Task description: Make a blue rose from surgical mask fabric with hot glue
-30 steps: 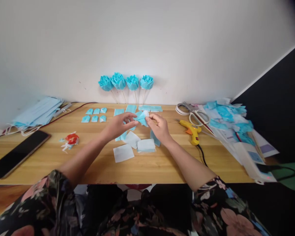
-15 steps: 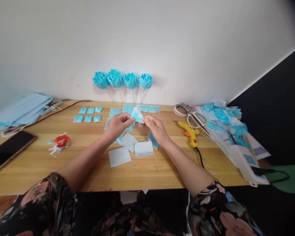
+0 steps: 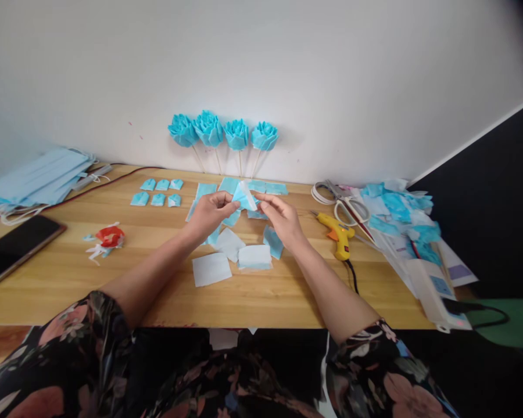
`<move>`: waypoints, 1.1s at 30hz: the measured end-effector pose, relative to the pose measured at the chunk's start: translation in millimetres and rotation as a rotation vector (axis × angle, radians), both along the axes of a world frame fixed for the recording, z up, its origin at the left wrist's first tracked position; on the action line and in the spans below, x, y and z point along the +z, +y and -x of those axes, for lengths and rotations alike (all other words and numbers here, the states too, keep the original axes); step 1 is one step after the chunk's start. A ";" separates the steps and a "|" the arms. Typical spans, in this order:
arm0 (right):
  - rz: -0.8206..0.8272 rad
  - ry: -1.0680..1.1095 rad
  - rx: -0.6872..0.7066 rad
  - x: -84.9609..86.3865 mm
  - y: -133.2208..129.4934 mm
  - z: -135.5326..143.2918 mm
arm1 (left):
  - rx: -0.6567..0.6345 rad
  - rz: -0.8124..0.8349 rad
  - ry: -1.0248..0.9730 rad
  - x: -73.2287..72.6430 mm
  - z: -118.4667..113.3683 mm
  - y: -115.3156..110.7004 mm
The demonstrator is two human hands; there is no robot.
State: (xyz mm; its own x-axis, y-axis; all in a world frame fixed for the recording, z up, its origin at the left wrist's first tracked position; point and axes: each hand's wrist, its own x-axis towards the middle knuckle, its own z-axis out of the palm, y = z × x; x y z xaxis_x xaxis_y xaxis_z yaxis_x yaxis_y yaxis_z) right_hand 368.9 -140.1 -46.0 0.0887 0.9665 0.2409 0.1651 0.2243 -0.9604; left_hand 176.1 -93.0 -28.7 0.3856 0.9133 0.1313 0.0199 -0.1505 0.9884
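Between my hands, above the table, is a folded piece of blue-and-white mask fabric (image 3: 244, 197). My left hand (image 3: 212, 211) pinches its left side between thumb and bent fingers. At its right edge are the fingertips of my right hand (image 3: 281, 217), thumb and forefinger closed on the fabric. Below lie white-sided fabric rectangles (image 3: 211, 269), a small stack (image 3: 255, 256) and a blue piece (image 3: 273, 241) by my right wrist. More blue strips (image 3: 206, 190) lie behind my hands. Several small folded blue petals (image 3: 157, 200) rest in two rows to the left.
Blue fabric flowers (image 3: 208, 129) on sticks lean against the wall. On the right are a yellow glue gun (image 3: 340, 235), scissors (image 3: 352, 210), tape, fabric scraps (image 3: 392, 203) and a power strip (image 3: 436, 293). A mask pile (image 3: 39, 177), phone (image 3: 17, 249) and red scrap (image 3: 110, 236) lie left.
The held fabric has turned slightly, now showing a white band along its right edge. My right hand's fingers have straightened a little. The view has shifted slightly.
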 end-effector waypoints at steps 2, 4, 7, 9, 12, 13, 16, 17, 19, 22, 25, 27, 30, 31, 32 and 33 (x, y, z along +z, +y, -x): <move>-0.019 0.007 0.005 1.2 -0.4 1.2 | -0.022 -0.013 0.023 -1.8 -1.0 -0.7; -0.033 0.036 0.048 0.7 -0.9 3.6 | -0.047 -0.033 0.059 -4.9 -2.8 -1.8; -0.034 0.071 0.107 -1.1 -1.6 7.6 | -0.073 -0.063 0.100 -8.9 -5.2 -3.8; -0.044 0.057 0.097 -1.1 -2.4 9.6 | -0.088 -0.079 0.126 -9.2 -5.7 -5.1; -0.072 0.042 0.058 1.2 -4.5 11.2 | -0.123 -0.089 0.154 -6.1 -4.3 -6.7; -0.079 0.046 0.047 2.1 -5.3 11.5 | -0.133 -0.085 0.153 -4.6 -3.5 -7.1; -0.092 0.051 0.022 3.5 -6.9 12.0 | -0.153 -0.066 0.133 -0.1 -1.2 -7.7; -0.094 0.053 0.018 3.4 -7.1 12.0 | -0.163 -0.066 0.128 1.3 -0.6 -7.7; -0.099 0.070 0.019 2.6 -6.9 11.7 | -0.185 -0.068 0.119 4.1 0.1 -7.8; -0.099 0.084 0.015 0.9 -5.9 11.0 | -0.176 -0.050 0.091 7.0 0.4 -7.5; -0.100 0.040 0.003 -0.8 -5.2 10.6 | -0.138 -0.025 0.069 6.6 0.1 -6.8; -0.106 0.025 0.007 -1.5 -5.2 10.7 | -0.120 -0.016 0.061 4.3 -0.1 -6.1; -0.098 0.037 0.024 -1.5 -5.5 10.5 | -0.098 -0.020 0.049 0.2 -0.4 -4.9; -0.091 0.041 0.022 -1.0 -5.6 10.2 | -0.092 -0.027 0.042 -0.8 -0.4 -4.5; -0.083 0.044 0.014 -0.3 -5.7 9.8 | -0.086 -0.035 0.034 -1.5 -0.3 -4.2; -0.076 0.045 0.005 0.5 -5.7 9.6 | -0.080 -0.041 0.025 -1.8 -0.3 -4.1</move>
